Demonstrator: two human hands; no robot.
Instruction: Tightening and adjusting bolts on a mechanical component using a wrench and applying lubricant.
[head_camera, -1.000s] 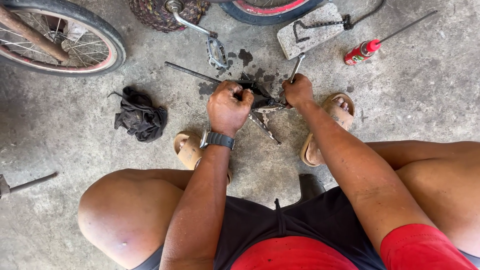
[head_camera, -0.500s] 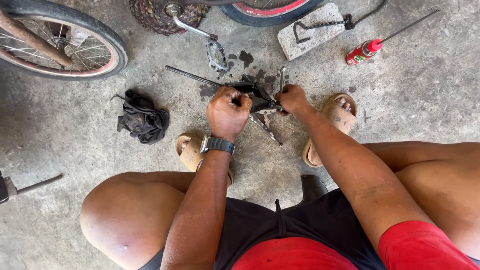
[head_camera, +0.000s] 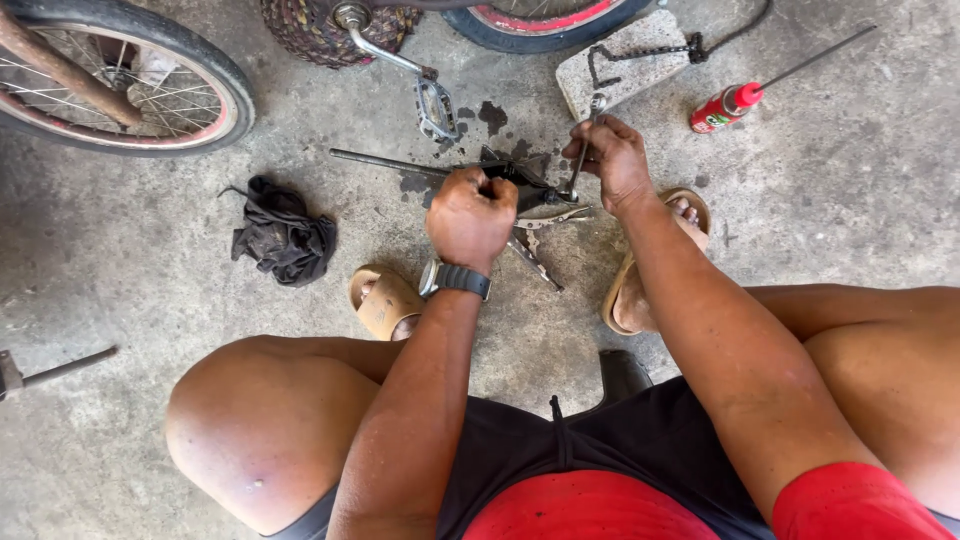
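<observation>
Left hand (head_camera: 472, 215) fisted tight around dark metal part (head_camera: 520, 185) on oily floor (head_camera: 150, 250); right hand (head_camera: 615, 160) fingers pinching thin wrench (head_camera: 585, 140) upright onto it. Risk: wrench slipping off greasy fastener, knuckles hitting concrete, part twisting free.

- Concrete floor (head_camera: 820, 220): grey, rough, stained; dark oil patches near the middle top.
- Black rag (head_camera: 282, 232): crumpled, left of centre, apart from the other items.
- Flat stone block (head_camera: 620, 72): pale, at the top, with a bicycle chain (head_camera: 650, 52) draped over it.
- Red spray can (head_camera: 722, 110): lying on its side right of the block, thin straw pointing up-right.
- Long metal rod (head_camera: 390, 162): lying across the oil patches.
- Bicycle wheel (head_camera: 130, 80): upper left, tyre resting on the floor.
- Bicycle pedal (head_camera: 436, 106): on its crank, just above the oil stains.
- Tan sandals (head_camera: 384, 302): one left of centre, one to the right, both planted flat.
- Metal tool (head_camera: 50, 370): at the left edge, partly cut off.
</observation>
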